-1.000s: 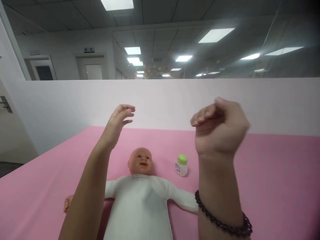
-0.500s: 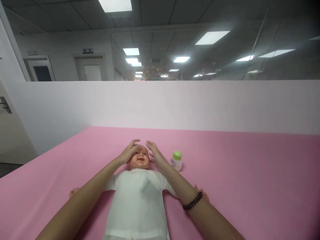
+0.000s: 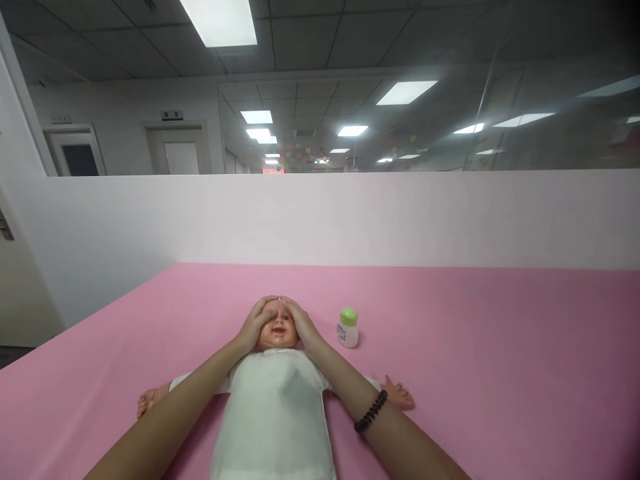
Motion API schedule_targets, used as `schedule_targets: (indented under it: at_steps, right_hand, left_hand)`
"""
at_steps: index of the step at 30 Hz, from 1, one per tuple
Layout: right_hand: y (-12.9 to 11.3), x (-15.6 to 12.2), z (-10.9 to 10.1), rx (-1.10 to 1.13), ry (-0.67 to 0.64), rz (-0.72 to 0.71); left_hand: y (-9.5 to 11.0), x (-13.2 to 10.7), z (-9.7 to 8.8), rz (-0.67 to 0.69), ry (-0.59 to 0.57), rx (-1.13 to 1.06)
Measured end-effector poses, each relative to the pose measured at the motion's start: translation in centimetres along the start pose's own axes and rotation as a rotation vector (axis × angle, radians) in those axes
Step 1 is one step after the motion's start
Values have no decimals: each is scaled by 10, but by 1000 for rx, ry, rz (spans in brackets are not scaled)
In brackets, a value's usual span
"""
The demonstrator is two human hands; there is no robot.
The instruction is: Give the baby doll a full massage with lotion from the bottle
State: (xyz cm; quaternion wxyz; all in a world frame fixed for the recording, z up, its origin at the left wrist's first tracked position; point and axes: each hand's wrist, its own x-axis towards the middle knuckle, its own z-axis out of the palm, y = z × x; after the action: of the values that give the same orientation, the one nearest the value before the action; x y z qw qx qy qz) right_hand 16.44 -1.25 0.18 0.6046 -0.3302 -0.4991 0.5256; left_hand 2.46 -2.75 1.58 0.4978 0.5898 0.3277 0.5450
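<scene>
I find the doll point(image 3: 273, 413) on its back on the pink sheet point(image 3: 475, 347), its head point(image 3: 279, 330) at 7 o'clock from view centre, the jar point(image 3: 348, 329) apart at 3 o'clock from that head. The left hand point(image 3: 254, 328) covers its 9 o'clock side and the right hand point(image 3: 303, 325) its 3 o'clock side, both open and cupped, fingertips nearly meeting at 12. I judge the step as head contact, calling for light, even palms next.

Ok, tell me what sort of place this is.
Likely an office-like or training building indoors: rows of ceiling light panels and closed doors show beyond a white partition, and a baby doll lies on a pink surface.
</scene>
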Motion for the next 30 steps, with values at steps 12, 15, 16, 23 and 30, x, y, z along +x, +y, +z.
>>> schedule_targets:
  at_steps: [12, 15, 16, 23, 30]
  right_hand:
    - [2, -12, -1, -3, -47, 6]
    - [1, -16, -1, 7, -62, 17]
    - [2, -17, -1, 13, -65, 18]
    - [4, -20, -1, 56, -84, 19]
    - [-4, -24, 0, 76, -94, 35]
  left_hand:
    - [1, -6, -2, 22, -30, -43]
    - [3, -7, 0, -8, -9, -74]
    - [4, -8, 0, -14, -4, -83]
    - [6, -7, -1, 0, 6, -38]
    - [4, -6, -3, -38, -19, -38]
